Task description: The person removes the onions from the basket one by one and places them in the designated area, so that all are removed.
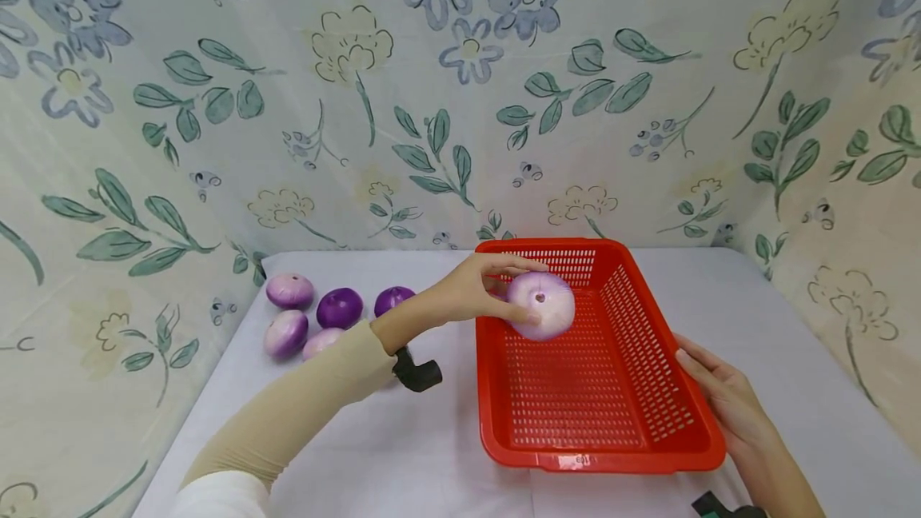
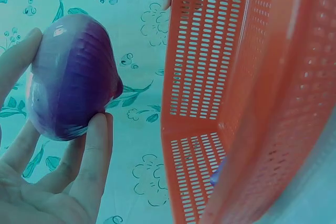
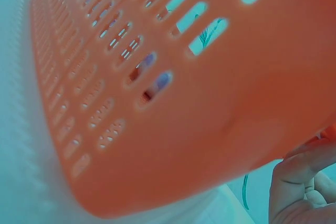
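My left hand (image 1: 480, 290) holds a purple-and-white onion (image 1: 543, 308) above the red plastic basket (image 1: 492, 422), with the thumb on one side and the fingers on the other. Close up in the left wrist view, the same onion (image 2: 73, 77) sits between the thumb and fingertips (image 2: 97, 135), apart from the basket wall. My right hand (image 1: 730, 398) grips the basket's right rim. Seen from the right wrist, its curled fingers (image 3: 296, 182) lie at the edge of the slotted basket (image 3: 210, 129). The basket floor shows bare in the head view.
To the left on the white-covered table (image 1: 432, 438) lie several onions, among them a pale one (image 1: 290, 291) and a deep purple one (image 1: 340, 308). My left forearm partly hides some. A flowered cloth (image 1: 460, 142) hangs behind the table.
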`<state>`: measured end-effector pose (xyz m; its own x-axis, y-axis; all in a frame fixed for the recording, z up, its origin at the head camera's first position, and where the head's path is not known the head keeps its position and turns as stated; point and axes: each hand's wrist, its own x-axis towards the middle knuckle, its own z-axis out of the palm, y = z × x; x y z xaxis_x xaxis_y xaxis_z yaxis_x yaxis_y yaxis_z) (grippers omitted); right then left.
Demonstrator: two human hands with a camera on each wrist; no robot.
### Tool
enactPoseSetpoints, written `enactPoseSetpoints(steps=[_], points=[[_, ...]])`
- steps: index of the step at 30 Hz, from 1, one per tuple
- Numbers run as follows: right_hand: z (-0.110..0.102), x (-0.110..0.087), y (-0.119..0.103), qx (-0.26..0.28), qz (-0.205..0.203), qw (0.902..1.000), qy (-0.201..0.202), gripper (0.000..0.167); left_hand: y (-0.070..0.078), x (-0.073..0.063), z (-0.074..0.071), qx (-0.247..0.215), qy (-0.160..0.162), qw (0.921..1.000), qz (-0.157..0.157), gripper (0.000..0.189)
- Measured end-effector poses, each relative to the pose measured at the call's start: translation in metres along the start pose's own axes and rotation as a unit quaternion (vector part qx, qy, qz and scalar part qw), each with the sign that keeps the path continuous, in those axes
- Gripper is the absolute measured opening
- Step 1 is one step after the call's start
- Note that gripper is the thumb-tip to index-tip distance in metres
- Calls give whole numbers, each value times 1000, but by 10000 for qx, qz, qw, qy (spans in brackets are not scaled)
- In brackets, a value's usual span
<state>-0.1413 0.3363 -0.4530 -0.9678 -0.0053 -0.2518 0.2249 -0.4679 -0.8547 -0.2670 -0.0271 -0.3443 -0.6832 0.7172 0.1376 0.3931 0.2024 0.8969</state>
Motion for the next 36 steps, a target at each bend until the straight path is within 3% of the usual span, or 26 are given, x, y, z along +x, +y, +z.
enactPoseSetpoints(steps=[9,21,30,36], points=[[0,0,0,9,44,10000,29,30,-1,-39,-11,-204,9,9990,-388,61],[1,-1,1,27,32,10000,89,30,-13,-87,-29,-244,199,9983,-482,61],[1,1,0,207,-61,9995,-215,33,-30,-130,-45,-201,572,9948,-815,64],[2,0,-1,204,26,9998,-76,29,-47,-153,-53,-284,612,9954,-680,65]])
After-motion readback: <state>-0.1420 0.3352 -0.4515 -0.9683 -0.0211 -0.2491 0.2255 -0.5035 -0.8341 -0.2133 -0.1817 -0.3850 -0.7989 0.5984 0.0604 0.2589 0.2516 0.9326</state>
